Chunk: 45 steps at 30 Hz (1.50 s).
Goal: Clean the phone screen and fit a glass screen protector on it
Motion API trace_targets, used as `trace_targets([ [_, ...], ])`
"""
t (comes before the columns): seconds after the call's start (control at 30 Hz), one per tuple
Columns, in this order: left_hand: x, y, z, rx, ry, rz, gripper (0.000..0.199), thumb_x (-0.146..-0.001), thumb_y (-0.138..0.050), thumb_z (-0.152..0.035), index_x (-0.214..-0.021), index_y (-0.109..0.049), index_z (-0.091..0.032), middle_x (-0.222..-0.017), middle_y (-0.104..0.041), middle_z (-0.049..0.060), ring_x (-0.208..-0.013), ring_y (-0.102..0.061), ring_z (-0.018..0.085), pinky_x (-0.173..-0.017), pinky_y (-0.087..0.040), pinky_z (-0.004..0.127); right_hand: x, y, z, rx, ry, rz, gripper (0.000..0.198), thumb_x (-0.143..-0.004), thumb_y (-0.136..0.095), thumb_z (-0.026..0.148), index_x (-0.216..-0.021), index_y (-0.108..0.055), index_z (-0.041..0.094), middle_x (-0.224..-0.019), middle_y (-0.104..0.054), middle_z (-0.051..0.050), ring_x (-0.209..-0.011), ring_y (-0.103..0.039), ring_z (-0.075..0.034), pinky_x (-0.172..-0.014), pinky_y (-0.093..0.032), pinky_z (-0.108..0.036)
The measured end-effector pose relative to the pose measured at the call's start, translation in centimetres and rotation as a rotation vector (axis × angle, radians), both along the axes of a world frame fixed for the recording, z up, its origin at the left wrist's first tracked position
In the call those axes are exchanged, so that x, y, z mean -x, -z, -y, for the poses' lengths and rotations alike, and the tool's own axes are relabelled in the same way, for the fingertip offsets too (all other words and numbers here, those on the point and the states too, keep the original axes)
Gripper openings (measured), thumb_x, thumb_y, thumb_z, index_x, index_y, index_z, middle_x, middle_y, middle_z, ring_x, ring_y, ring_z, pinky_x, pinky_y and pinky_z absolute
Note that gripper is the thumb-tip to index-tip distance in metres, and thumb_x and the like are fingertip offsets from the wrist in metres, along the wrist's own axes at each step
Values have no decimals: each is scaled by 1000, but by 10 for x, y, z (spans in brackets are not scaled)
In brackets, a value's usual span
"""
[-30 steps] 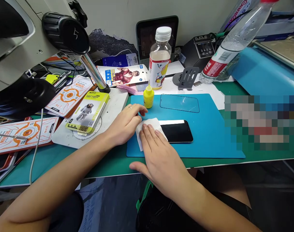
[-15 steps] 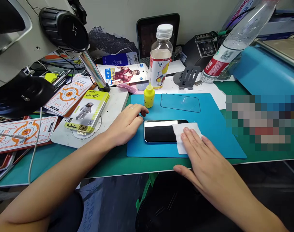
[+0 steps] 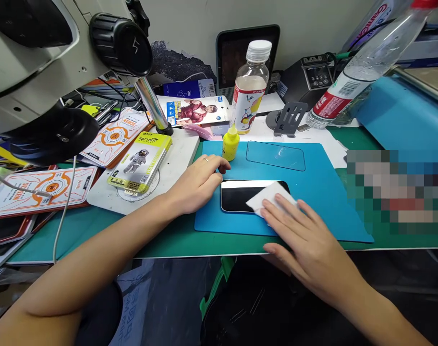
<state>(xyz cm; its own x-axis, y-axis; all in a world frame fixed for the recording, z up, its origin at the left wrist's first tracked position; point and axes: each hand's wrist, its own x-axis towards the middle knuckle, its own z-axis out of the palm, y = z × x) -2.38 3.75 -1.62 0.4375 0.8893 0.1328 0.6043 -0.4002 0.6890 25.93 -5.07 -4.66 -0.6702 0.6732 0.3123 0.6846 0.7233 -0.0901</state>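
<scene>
A phone (image 3: 234,198) with a dark, glossy screen lies flat on the blue mat (image 3: 323,192). My right hand (image 3: 298,230) holds a folded white wipe (image 3: 265,194) under its outstretched fingers, pressed on the phone's right part, which it partly hides. The thumb is spread toward the table's front edge. At the phone's left end rests my left hand (image 3: 203,181), open with loosely bent fingers and nothing visible in them. Just behind its fingertips stands a small yellow bottle (image 3: 231,145). A clear, dark-edged screen protector (image 3: 275,156) lies on the mat behind the phone.
A microscope (image 3: 114,45) overhangs the left side. Beneath it are a yellow battery pack (image 3: 139,162) and several screen boxes (image 3: 48,192). Toward the back stand a drink bottle (image 3: 250,91), a black phone stand (image 3: 290,120) and a leaning water bottle (image 3: 343,91).
My right hand has slid left along the phone with the wipe, which is now turned at a slant. My left hand keeps its place by the phone. The view has shifted slightly left.
</scene>
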Motion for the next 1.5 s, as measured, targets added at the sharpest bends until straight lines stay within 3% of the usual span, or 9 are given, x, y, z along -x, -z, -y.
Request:
trace_targets([
  [0.2,1,1,-1,-2,-15,24,28,-93,-36,-21,-106,-60,-19,-110,-69,7,-106,-58,25,-97,-48,42,49,-12,-19,39,-103,65,56,-107,-47,46,-148,-57,10,-157,-55,-12,-147,-50,-32,-119,-44,-56],
  [0.37,1,0,-1,0,-18,43,27,-92,-35,-21,-104,-60,-19,-109,-69,7,-105,-58,24,-98,-48,42,65,-15,-23,28,-145,59,58,-106,-49,48,-148,-57,8,-156,-57,-14,-145,-53,-33,-122,-43,-54],
  [0.63,1,-2,0,-2,-97,125,28,-90,-36,-22,-105,-60,-19,-108,-69,7,-104,-59,25,-98,-48,44,83,-19,-34,61,-26,103,78,-103,-46,59,-149,-53,-4,-157,-50,-27,-146,-50,-39,-121,-42,-55],
  [0.7,2,-2,1,4,-116,126,29,-91,-37,-24,-107,-61,-19,-109,-69,7,-105,-59,26,-98,-48,44,83,-22,-43,77,0,102,74,-104,-47,56,-145,-56,-4,-153,-56,-29,-143,-54,-40,-119,-43,-56],
  [0.87,1,-3,0,9,-122,101,31,-92,-36,-25,-109,-62,-20,-108,-69,7,-104,-59,26,-97,-48,45,64,-26,-61,171,8,-38,30,-105,-52,31,-119,-73,14,-121,-75,-15,-117,-68,-30,-100,-56,-46],
  [1.03,1,-4,0,12,-115,106,31,-92,-36,-24,-108,-62,-20,-109,-68,6,-105,-58,25,-98,-47,43,41,-33,-73,237,59,-220,27,-104,-49,25,-101,-75,19,-106,-78,-9,-101,-71,-24,-90,-57,-39],
  [1.2,1,-4,-1,23,-107,108,31,-93,-36,-24,-110,-62,-19,-109,-68,6,-105,-58,25,-98,-48,42,3,-54,-93,300,365,-348,24,-99,-58,39,-92,-76,24,-94,-80,-4,-82,-74,-23,-69,-57,-36],
  [1.33,1,-4,-1,16,-99,96,30,-94,-36,-24,-109,-62,-20,-109,-68,6,-106,-59,25,-99,-49,43,-38,-60,-112,231,533,-152,34,-98,-55,47,-96,-80,24,-96,-82,-11,-81,-75,-28,-68,-57,-41],
  [1.5,-1,-3,0,18,-74,61,28,-95,-38,-25,-110,-62,-21,-109,-68,6,-107,-59,25,-98,-49,43,-43,-53,-130,198,520,-49,57,-97,-53,55,-135,-70,16,-134,-73,-19,-112,-72,-40,-92,-57,-57],
])
